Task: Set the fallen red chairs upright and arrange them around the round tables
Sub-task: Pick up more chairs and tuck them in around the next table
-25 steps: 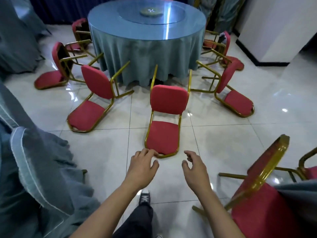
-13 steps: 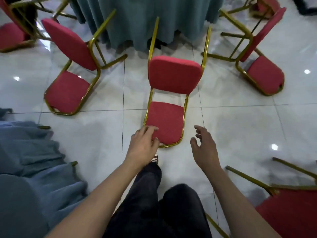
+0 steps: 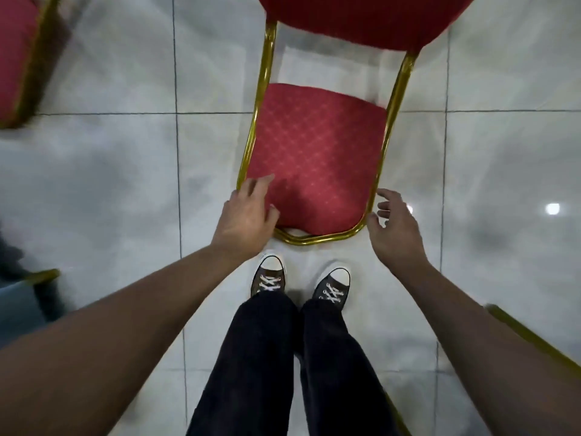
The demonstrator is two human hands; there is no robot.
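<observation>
At the far left edge a second red chair (image 3: 14, 55) lies partly out of view, with bare tiled floor (image 3: 110, 184) between it and the middle. The left hand (image 3: 246, 215) rests on the near left corner of the fallen red chair (image 3: 317, 158), fingers (image 3: 257, 187) spread and relaxed, gripping nothing. This chair lies on its back, patterned red backrest pad framed by a gold tube frame (image 3: 317, 239), just ahead of two sneakers (image 3: 270, 276). The right hand (image 3: 396, 231) hovers beside the right corner, fingers loosely open, holding nothing. Open floor lies to its right.

Chair (image 3: 317, 158): patterned red cloth, shiny gold metal; glossy floor tiles (image 3: 110, 184).
</observation>
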